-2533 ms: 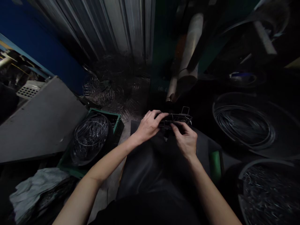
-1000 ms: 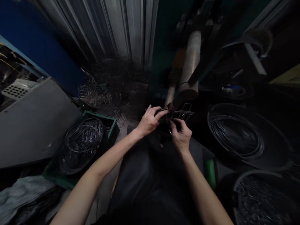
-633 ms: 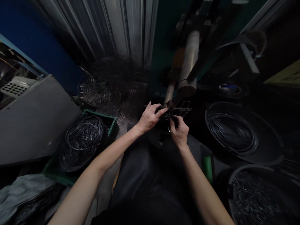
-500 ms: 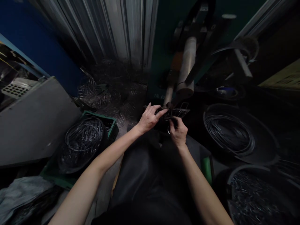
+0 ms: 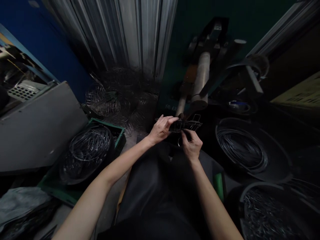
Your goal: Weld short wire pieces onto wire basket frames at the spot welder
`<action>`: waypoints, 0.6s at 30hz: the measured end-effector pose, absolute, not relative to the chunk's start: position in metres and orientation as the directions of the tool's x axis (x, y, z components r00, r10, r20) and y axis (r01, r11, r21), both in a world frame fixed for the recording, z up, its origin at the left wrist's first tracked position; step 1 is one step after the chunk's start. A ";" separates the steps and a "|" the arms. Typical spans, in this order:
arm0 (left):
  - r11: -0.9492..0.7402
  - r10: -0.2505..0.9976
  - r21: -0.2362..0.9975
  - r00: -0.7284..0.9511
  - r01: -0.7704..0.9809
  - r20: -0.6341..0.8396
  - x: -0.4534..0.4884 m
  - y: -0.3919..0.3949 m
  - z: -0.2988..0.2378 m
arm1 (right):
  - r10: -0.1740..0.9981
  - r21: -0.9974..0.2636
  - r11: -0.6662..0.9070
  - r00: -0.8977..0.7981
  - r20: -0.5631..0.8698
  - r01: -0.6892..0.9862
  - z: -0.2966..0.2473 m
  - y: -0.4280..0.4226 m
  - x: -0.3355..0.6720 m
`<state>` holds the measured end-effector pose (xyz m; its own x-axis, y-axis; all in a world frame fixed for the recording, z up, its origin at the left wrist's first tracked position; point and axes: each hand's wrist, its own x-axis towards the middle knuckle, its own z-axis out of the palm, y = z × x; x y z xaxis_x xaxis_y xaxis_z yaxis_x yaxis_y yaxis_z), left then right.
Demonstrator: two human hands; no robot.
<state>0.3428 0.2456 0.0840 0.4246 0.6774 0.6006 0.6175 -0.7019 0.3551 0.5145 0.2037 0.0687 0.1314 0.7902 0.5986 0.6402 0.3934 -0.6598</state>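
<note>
A small wire basket-like frame (image 5: 192, 125) sits in front of me, just under the tip of a metal electrode rod (image 5: 181, 106). On its left side, my left hand (image 5: 160, 129) is closed, thumb and fingers on the wires. My right hand (image 5: 192, 146) is in a pinch below the frame's front, holding a thin curved wire piece (image 5: 179, 142); part of that piece is hidden behind the fingers. Above both hands juts the thick round arm (image 5: 203, 71) of a welding machine (image 5: 172, 66) with a green body.
To the left, a green crate (image 5: 121, 135) carries a dark basin (image 5: 110, 140) of wire pieces. Wire rings (image 5: 110, 101) are heaped by the corrugated wall (image 5: 130, 33). On the right stand a tub (image 5: 277, 160) with coiled wires and a bucket (image 5: 242, 206) of small metal parts.
The view has shifted, so the machine appears slightly lower. My left hand's fingers have drawn back a little to the left on the frame. My right hand keeps its pinch.
</note>
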 end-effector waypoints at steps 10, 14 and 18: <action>-0.656 0.720 0.332 0.432 0.678 0.543 0.347 0.244 0.089 | 0.784 -0.615 0.409 0.085 0.615 0.674 0.073 0.203 0.516; -0.652 0.720 0.341 0.411 0.678 0.559 0.349 0.240 0.086 | 0.779 -0.632 0.396 0.121 0.615 0.666 0.071 0.200 0.515; -0.651 0.712 0.312 0.414 0.693 0.567 0.349 0.239 0.082 | 0.767 -0.631 0.413 0.124 0.630 0.656 0.071 0.198 0.513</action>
